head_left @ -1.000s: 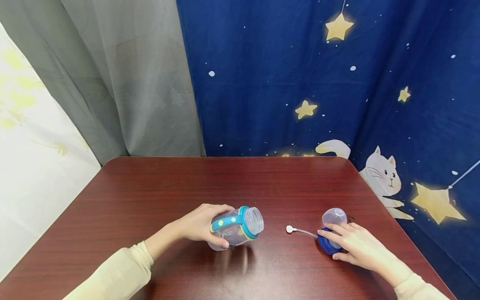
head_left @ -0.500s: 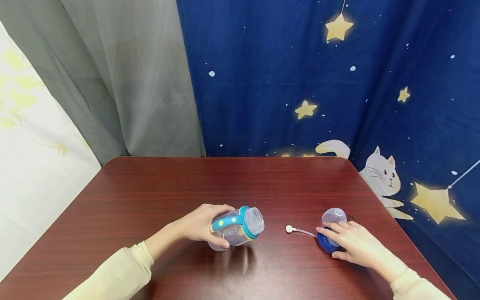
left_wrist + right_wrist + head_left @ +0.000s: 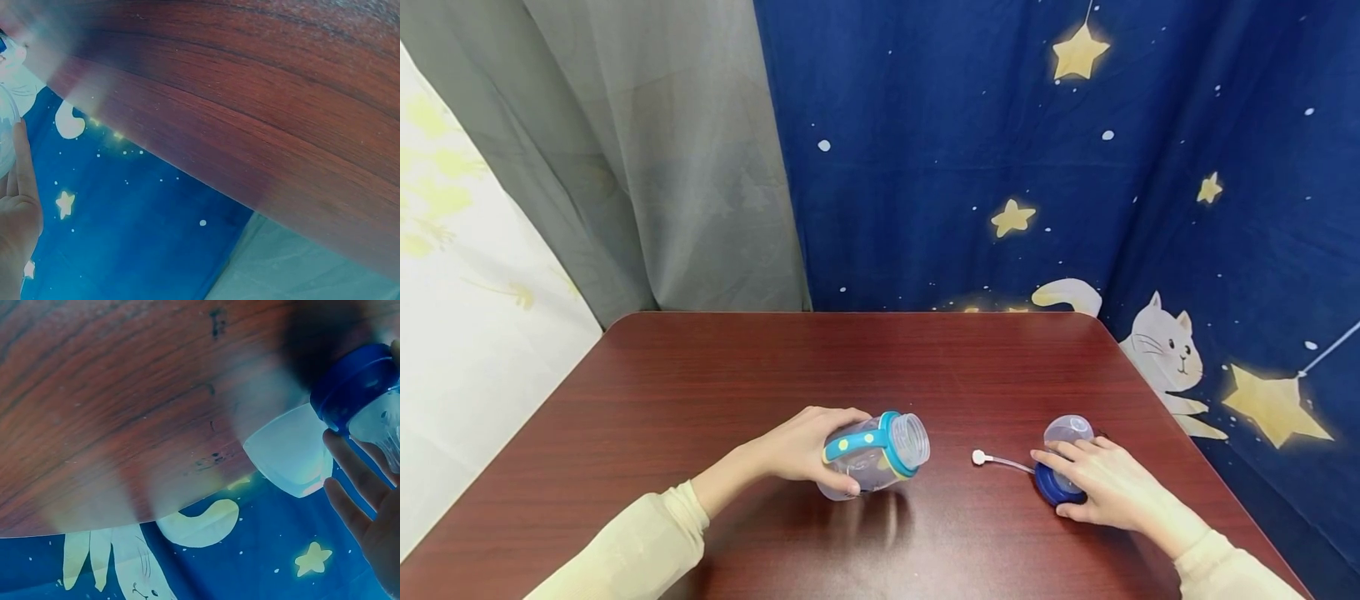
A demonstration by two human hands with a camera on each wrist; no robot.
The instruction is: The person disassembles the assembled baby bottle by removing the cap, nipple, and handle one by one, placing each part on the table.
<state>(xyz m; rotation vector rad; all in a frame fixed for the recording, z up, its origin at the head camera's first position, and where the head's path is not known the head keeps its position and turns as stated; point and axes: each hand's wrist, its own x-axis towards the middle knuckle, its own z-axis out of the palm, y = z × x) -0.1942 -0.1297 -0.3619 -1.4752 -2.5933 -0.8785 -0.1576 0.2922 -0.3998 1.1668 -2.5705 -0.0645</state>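
My left hand (image 3: 805, 443) grips a clear baby bottle (image 3: 874, 473) with a teal collar and a yellow-dotted teal handle. The bottle is tilted, its uncovered threaded mouth facing right. In the left wrist view only its edge (image 3: 6, 134) shows beside my fingers. On the right, my right hand (image 3: 1112, 483) holds a dark blue bottle lid (image 3: 1054, 487), thumb on the near side and fingers across the top. A translucent cap (image 3: 1069, 428) sticks out behind the lid. From its left side runs a thin straw (image 3: 1011, 463) with a white weighted end (image 3: 979, 457).
Both hands work over a reddish-brown wooden table (image 3: 850, 358). Behind it hang a grey curtain (image 3: 700, 167) and a blue curtain (image 3: 925, 125) with stars and a cat. Dark marks (image 3: 217, 322) show on the tabletop near the lid.
My right hand has shifted slightly left over the lid, and its thumb has moved left too. The left hand and the bottle stay nearly where they were.
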